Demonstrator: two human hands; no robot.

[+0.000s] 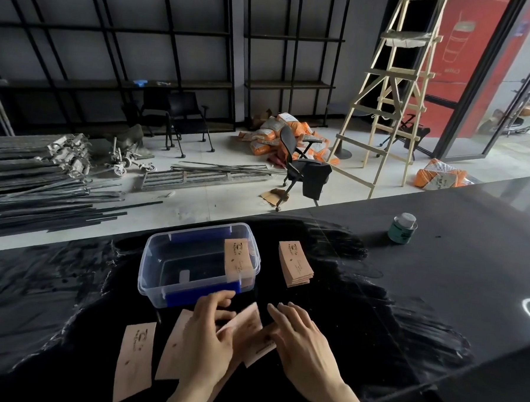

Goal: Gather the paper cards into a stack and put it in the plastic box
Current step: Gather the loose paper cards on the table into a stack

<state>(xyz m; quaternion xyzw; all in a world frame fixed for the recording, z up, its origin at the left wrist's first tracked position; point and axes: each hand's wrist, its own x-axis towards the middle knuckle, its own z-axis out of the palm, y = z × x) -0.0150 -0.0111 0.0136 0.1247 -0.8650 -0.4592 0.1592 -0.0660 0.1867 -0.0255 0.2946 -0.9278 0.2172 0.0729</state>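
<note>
Two bare hands work on a black tabletop (pixel 436 302) just in front of a clear plastic box (pixel 150 256). Left hand (pixel 207 336) pinches loose cards (pixel 245 322) between thumb and fingers. Right hand (pixel 302 338) lies flat, fingers spread, pressing another card (pixel 260 351) down. One single card (pixel 134 360) lies left of the hands, apart from them. Inside the box, a card stack (pixel 237 257) leans at its right end. Right of the box sits a second stack (pixel 295 264). Farther right stands a small green can (pixel 402 229).
</note>
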